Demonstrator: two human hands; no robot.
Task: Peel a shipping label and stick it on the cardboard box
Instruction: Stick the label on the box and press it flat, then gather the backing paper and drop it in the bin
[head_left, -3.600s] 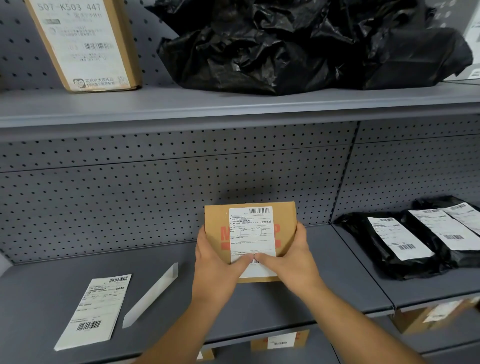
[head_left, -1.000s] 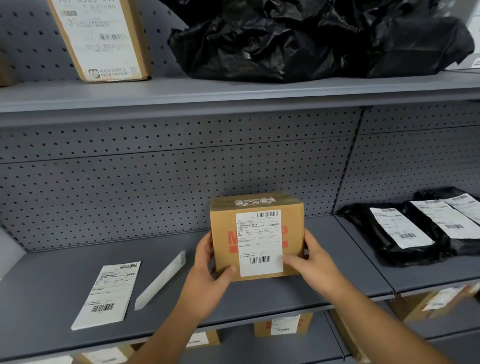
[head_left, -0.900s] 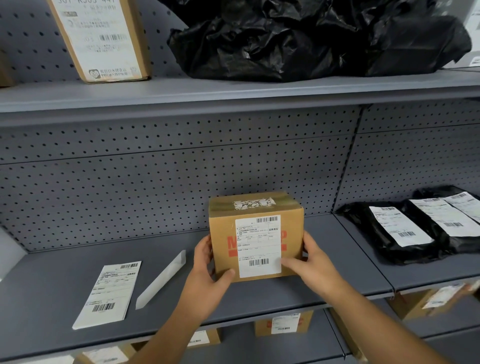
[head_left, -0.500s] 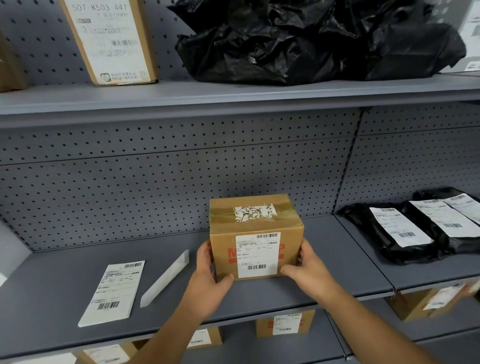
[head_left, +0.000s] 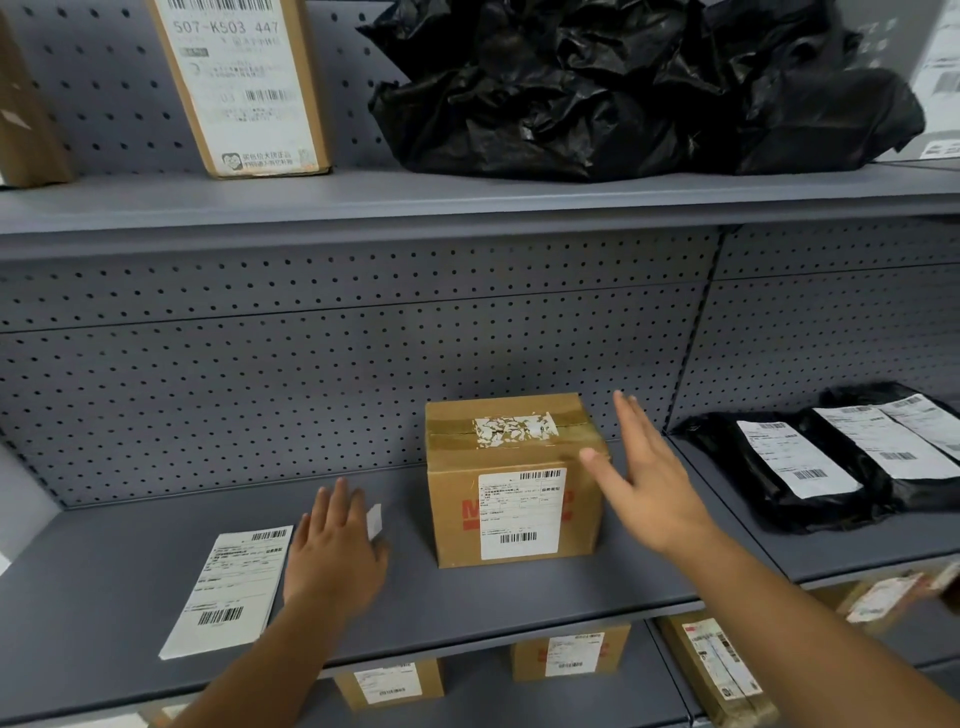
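The cardboard box (head_left: 452, 499) stands upright on the grey middle shelf (head_left: 467, 603). A white shipping label (head_left: 521, 514) is stuck flat on its front face, and torn label scraps cling to the tape on its top. My right hand (head_left: 649, 483) hovers beside the box's right edge, fingers spread, holding nothing. My left hand (head_left: 332, 551) is open, palm down, over the shelf to the left of the box. It covers most of a white backing strip (head_left: 374, 521). Another label sheet (head_left: 234, 587) lies flat farther left.
Black mailer bags (head_left: 789, 467) with labels lie on the shelf to the right. The upper shelf carries a labelled carton (head_left: 244, 83) and crumpled black bags (head_left: 623, 88). Several labelled boxes (head_left: 571, 654) sit on the shelf below. A pegboard wall closes the back.
The box was tipped upright and set down on the shelf, then both hands let go. My left hand moved left over the backing strip; my right hand lifted off to the box's right.
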